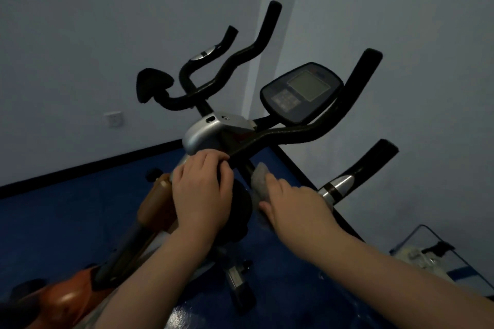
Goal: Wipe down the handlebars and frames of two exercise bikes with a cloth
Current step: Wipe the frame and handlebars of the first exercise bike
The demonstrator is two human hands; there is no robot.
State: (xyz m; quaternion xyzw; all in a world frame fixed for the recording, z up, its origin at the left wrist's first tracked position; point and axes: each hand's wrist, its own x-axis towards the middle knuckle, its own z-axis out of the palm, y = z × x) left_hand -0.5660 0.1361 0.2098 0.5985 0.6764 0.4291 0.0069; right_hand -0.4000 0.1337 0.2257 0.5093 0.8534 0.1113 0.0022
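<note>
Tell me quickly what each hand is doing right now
Left hand: fingers curled over the bike's stem below the silver clamp, gripping it.
Right hand: holding the grey cloth against the frame.

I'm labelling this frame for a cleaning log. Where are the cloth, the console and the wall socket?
cloth point(259, 179): head view, on the grey wad above the right hand.
console point(302, 93): head view, on its dark face beside the screen.
wall socket point(114, 119): head view, middle of the white plate.
</note>
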